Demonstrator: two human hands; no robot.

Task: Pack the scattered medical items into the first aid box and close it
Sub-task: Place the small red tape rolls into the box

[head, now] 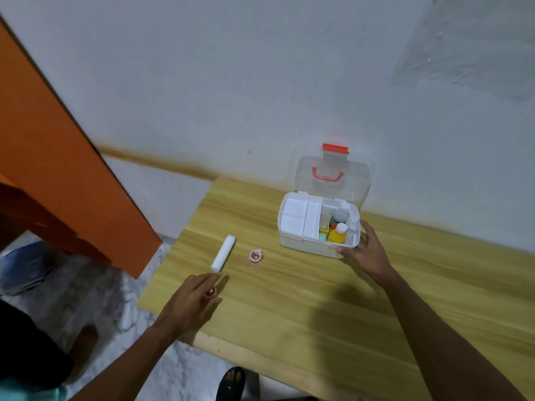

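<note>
The white first aid box point(295, 241) stands open on the wooden table point(304, 299), its clear lid point(333, 175) with a red handle and red latch leaning back against the wall. Inside sit a white tray on the left and several bottles on the right, one of them yellow point(337, 234). My right hand point(366, 251) rests against the box's front right corner. A white bandage roll point(223, 253) and a small round red and clear tape case point(255, 257) lie on the table to the left. My left hand point(192, 302) pinches a small red round item point(210, 291) just below the roll.
An orange board point(63, 169) leans at the left beside the table. The table's left edge runs close to the bandage roll. A marbled floor lies below, with a foot in a dark sandal point(231, 383) at the near edge. The wall stands right behind the box.
</note>
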